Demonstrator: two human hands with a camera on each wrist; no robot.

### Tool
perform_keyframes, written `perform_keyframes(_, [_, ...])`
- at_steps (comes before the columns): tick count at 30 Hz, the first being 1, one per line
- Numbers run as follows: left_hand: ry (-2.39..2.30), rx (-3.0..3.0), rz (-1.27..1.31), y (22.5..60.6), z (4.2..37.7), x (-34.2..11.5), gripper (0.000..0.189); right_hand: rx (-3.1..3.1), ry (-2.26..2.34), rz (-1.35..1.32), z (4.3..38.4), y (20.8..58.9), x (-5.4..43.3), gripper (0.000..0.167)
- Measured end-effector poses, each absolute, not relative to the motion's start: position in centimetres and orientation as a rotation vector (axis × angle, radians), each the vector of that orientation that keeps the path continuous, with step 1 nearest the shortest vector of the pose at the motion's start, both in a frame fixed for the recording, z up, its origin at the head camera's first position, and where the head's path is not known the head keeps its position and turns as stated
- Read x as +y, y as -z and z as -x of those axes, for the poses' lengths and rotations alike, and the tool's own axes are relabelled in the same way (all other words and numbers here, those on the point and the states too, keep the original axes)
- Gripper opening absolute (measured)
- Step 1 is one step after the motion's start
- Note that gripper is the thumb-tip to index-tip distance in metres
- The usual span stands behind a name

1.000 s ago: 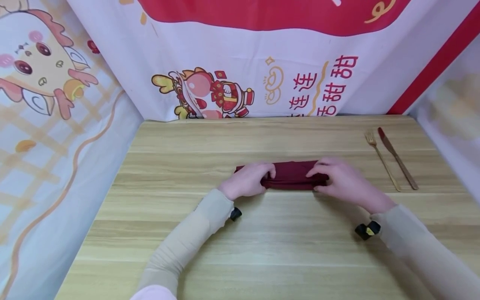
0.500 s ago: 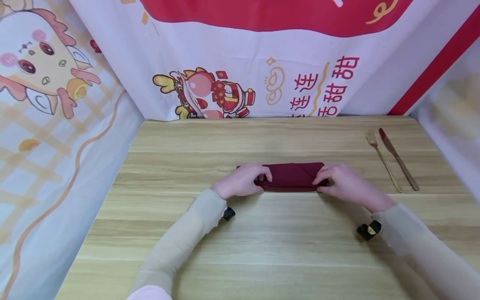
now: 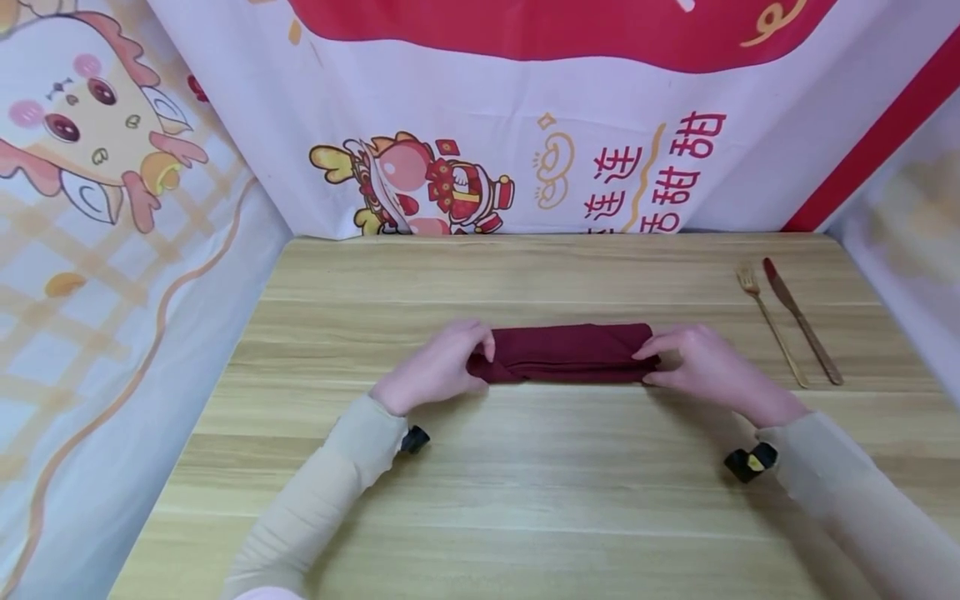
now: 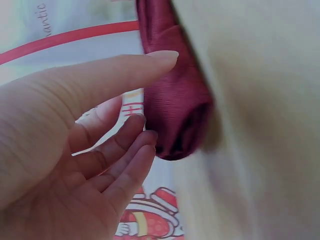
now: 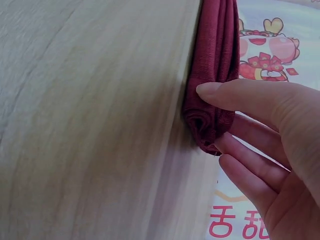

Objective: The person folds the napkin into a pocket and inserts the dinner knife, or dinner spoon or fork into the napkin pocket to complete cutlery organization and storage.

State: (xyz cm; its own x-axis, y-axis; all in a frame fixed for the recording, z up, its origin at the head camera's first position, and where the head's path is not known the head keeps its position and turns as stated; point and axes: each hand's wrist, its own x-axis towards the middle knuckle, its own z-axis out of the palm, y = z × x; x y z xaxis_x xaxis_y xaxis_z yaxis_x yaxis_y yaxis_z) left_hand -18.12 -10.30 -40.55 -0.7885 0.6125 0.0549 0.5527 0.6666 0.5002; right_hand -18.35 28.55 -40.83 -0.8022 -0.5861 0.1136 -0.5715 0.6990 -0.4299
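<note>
A dark red cloth napkin [image 3: 570, 350], folded into a long narrow strip with rolled ends, lies across the middle of the table. At its left end my left hand [image 3: 446, 362] holds the cloth between a bent thumb and fingers. The left wrist view shows the thumb across the napkin [image 4: 172, 95] and the fingertips at its back edge. My right hand [image 3: 705, 367] pinches the other end. In the right wrist view the thumb lies on the front of the napkin [image 5: 212, 70], with the fingers behind it, beside a spiral of rolled layers.
To the right of the napkin, a gold-coloured fork [image 3: 772, 325] and a knife [image 3: 802, 321] lie side by side on the wooden table [image 3: 525, 500]. Printed cloth [image 3: 555, 100] hangs along the back edge, and more covers the left and right sides.
My left hand has slid left along the napkin to its end, uncovering more of the strip. My right hand stays at the right end, shifted only slightly. Fork and knife lie as before.
</note>
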Motion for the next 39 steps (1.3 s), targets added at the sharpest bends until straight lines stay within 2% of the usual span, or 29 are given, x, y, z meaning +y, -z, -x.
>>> perform_keyframes(12, [-0.696,2.756,-0.924,41.7,18.4,-10.1,0.031,2.88,0.571,1.02,18.3,40.8,28.5,0.032])
perform_keyframes(23, [-0.77,2.775,-0.924,41.9,18.6,-10.0,0.017,2.931,0.594,1.047,18.7,41.4,28.6,0.024])
perform_keyframes(39, [-0.799,2.732,-0.905,41.5,19.1,-10.1,0.015,2.965,0.699,0.924,19.5,42.3,28.7,0.016])
